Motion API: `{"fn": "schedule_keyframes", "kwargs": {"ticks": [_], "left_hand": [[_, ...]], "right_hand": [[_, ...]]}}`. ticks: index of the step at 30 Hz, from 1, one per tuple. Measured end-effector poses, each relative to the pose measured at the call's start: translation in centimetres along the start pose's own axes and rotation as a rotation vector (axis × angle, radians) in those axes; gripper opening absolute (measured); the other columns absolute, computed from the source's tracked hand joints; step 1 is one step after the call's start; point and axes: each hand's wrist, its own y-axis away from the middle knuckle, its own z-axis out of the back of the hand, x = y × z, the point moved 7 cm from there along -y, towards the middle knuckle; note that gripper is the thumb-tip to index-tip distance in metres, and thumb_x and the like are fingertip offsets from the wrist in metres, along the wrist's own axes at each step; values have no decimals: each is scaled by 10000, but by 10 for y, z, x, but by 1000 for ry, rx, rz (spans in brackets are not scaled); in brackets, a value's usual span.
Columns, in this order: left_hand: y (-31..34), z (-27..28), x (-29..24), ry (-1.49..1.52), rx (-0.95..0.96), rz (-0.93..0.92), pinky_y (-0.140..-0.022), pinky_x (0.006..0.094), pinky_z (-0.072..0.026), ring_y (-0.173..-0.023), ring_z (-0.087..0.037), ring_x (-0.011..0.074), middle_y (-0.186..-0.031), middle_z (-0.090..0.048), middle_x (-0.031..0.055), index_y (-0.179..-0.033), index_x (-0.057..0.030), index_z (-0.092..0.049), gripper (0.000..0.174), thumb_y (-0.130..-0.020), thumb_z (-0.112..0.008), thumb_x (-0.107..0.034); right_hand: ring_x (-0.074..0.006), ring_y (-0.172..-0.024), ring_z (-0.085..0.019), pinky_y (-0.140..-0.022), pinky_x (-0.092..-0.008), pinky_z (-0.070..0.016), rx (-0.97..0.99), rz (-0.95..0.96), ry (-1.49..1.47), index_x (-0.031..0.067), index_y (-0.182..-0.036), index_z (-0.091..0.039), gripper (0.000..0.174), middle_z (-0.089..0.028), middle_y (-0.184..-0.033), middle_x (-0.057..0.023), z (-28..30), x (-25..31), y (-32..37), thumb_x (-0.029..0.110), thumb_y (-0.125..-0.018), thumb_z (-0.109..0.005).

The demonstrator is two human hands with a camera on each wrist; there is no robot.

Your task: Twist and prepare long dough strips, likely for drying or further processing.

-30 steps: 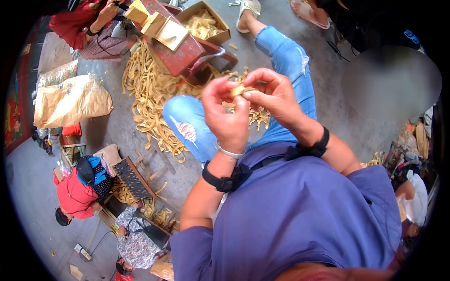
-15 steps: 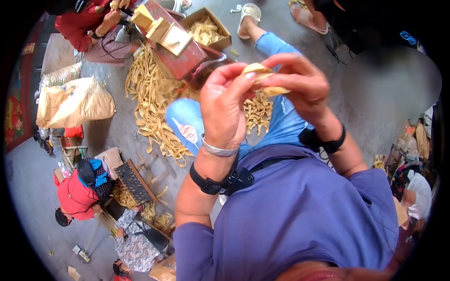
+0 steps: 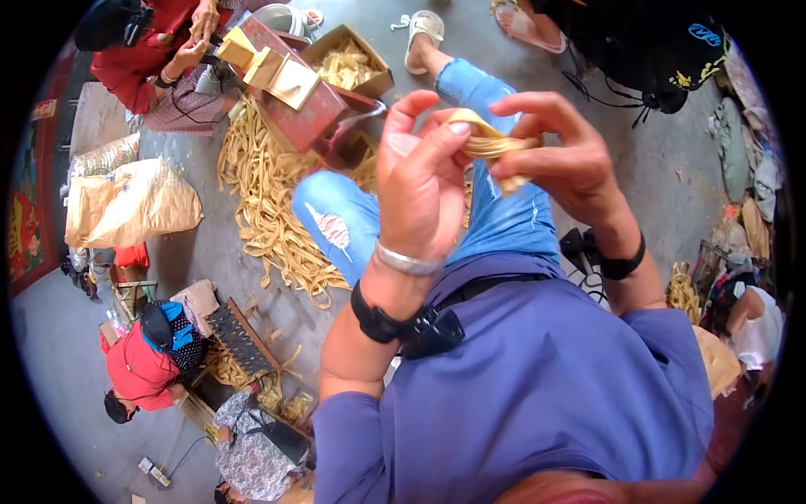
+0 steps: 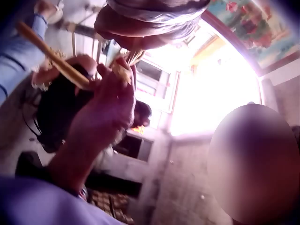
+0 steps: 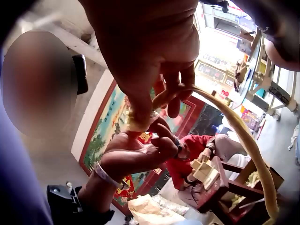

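Note:
Both hands hold a bundle of looped, flat, tan-yellow strip (image 3: pixel 489 143) above the person's knees. My left hand (image 3: pixel 420 189) pinches its left end between thumb and fingers, with the thumb on top. At the right end, my right hand (image 3: pixel 571 160) grips the loops between thumb and fingers. In the right wrist view a long loose tail of the strip (image 5: pixel 243 129) curves down from the right hand (image 5: pixel 145 51), and the left hand (image 5: pixel 140 152) with a bracelet is close below. The left wrist view shows the right hand (image 4: pixel 105 103) with the tail (image 4: pixel 56 61) sticking out.
A large heap of similar strips (image 3: pixel 269 210) lies on the floor. Beside it stand a red wooden bench (image 3: pixel 306 122) with wooden blocks and a cardboard box (image 3: pixel 374 84). A paper sack (image 3: pixel 134 202) lies at left. Several people sit around, one in red (image 3: pixel 126 71) working with their hands.
The hands have risen from lower down and moved slightly apart. The bundle between them now shows more loops, and the right hand has shifted right.

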Motion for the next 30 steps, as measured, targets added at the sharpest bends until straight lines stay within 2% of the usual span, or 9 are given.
{"fn": "schedule_keyframes", "kwargs": {"ticks": [3, 9, 10, 15, 16, 20, 24, 26, 30], "left_hand": [[-8, 31, 7, -358, -71, -59, -700, 234, -479, -800, -607, 140, -907, -610, 93, -1118, -30, -442, 371, -786, -535, 109], [2, 37, 7, -827, 27, -229, -603, 185, -423, -723, -549, 53, -878, -605, 38, -1089, -25, -511, 357, -755, -556, 93], [4, 38, 6, -884, 33, -252, -596, 189, -421, -718, -547, 53, -875, -605, 35, -1090, -30, -516, 367, -748, -558, 96], [24, 30, 2, -1364, 91, -571, -648, 193, -431, -734, -553, 67, -911, -618, 43, -1149, -51, -507, 421, -756, -569, 87], [24, 35, 4, -1376, 95, -562, -647, 195, -432, -743, -549, 67, -975, -612, 59, -1173, -33, -490, 424, -773, -583, 75], [17, 61, 10, -590, 26, -199, -678, 221, -472, -808, -572, 94, -1116, -563, 98, -1259, 22, -422, 481, -828, -635, -2], [12, 80, 16, -463, 61, 84, -682, 231, -528, -837, -607, 138, -1036, -544, 89, -1340, 34, -387, 596, -814, -667, 24], [12, 83, 10, -508, 55, 96, -680, 239, -540, -818, -620, 147, -1049, -543, 87, -1285, 51, -451, 530, -806, -678, 24], [12, 82, 2, -568, 51, 57, -666, 271, -566, -795, -643, 171, -987, -595, 79, -1176, 43, -574, 398, -799, -694, 6]], "right_hand": [[-123, -775, -591, -639, -249, -479, -34, -94, -33, 97, -909, -733, 184, -564, -1159, -99, -19, -25, 11, 16, -746, -706], [-112, -896, -594, -743, -238, -510, -365, -639, -940, 32, -885, -601, 118, -587, -1096, -73, -67, -81, 43, -5, -807, -681], [-92, -866, -582, -726, -221, -494, -396, -657, -958, 45, -903, -510, 200, -577, -1017, -43, -72, -80, 43, -6, -805, -677], [-61, -807, -548, -688, -202, -475, -360, -724, -830, 40, -927, -515, 200, -517, -875, 6, -86, -85, 38, -13, -794, -655], [-62, -804, -549, -681, -202, -476, -355, -737, -803, 38, -927, -518, 195, -520, -873, 5, -87, -85, 37, -16, -794, -650], [-68, -778, -573, -651, -214, -482, -302, -792, -845, 35, -903, -543, 126, -579, -909, -16, -97, -94, 38, -6, -819, -627], [-83, -717, -595, -559, -221, -480, -303, -718, -896, 45, -894, -563, 107, -612, -915, -31, -102, -93, 28, 65, -846, -656], [-89, -724, -597, -554, -211, -475, -256, -656, -999, 38, -903, -566, 146, -606, -945, -24, -103, -89, 22, 106, -846, -681], [-92, -724, -591, -588, -217, -478, -187, -615, -719, 34, -907, -553, 153, -585, -926, -14, -102, -88, 18, 90, -843, -681]]}}
